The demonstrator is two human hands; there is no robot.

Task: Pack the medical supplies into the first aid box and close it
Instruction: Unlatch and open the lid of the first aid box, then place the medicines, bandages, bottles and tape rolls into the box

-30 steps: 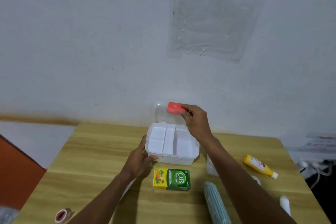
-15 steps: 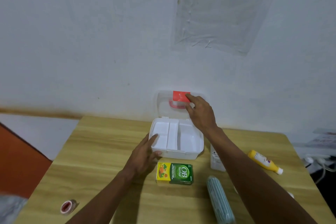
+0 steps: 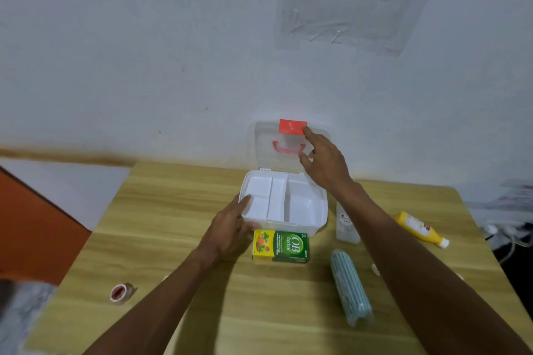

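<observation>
Swung higher than before, the lid (image 3: 265,153) stands upright behind the first aid box (image 3: 315,222), whose long axis runs left-right on the worktop (image 3: 173,210), opening upward. The right hand (image 3: 326,163) touches the lid with spread fingers; the left hand (image 3: 227,235) lays straight fingers on the box's near-left corner.

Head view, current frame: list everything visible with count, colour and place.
white plastic first aid box: one, white, table centre, open, nothing visible inside
clear plastic lid: one, clear with red latch and handle, upright behind the box
green and yellow cardboard carton: one, flat, just in front of the box
striped teal and white roll: one, clear-wrapped, front right
yellow plastic bottle: one, white cap, lying far right
white flat packet: one, right of the box, partly hidden
tape roll: one, red core, front left
wooden table: one, light wood
left hand: on the box's front left corner
right hand: at the lid, fingertip on the latch
</observation>
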